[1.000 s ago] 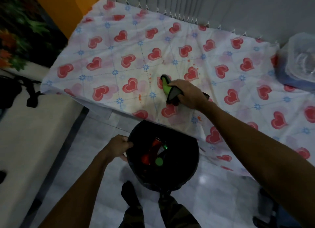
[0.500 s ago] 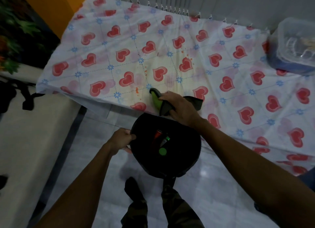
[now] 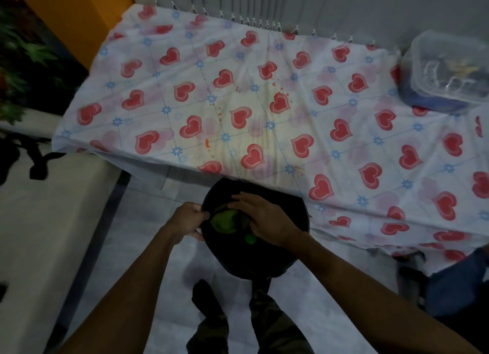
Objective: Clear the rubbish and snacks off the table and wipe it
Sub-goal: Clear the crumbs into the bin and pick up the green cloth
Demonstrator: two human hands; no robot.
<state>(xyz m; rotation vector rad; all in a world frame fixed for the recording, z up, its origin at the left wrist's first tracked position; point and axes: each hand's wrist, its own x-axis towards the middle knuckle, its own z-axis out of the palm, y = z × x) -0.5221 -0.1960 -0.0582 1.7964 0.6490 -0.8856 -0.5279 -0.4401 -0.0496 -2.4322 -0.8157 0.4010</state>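
Head view: our left hand (image 3: 189, 218) gripped the bin (image 3: 291, 247) rim; our right hand (image 3: 264, 221) clutched the green cloth (image 3: 223, 221) over it; orange crumbs (image 3: 207, 142) remained on the table (image 3: 344, 102).

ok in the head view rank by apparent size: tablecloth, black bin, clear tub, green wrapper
1. tablecloth
2. black bin
3. clear tub, though it is cut off by the frame edge and farther away, so unsure against the bin
4. green wrapper

The right hand (image 3: 267, 218) has left the heart-print tablecloth (image 3: 264, 110) and now sits over the black bin (image 3: 291, 253) at lower centre, with the green-and-black cloth (image 3: 225, 221) carried off the table.
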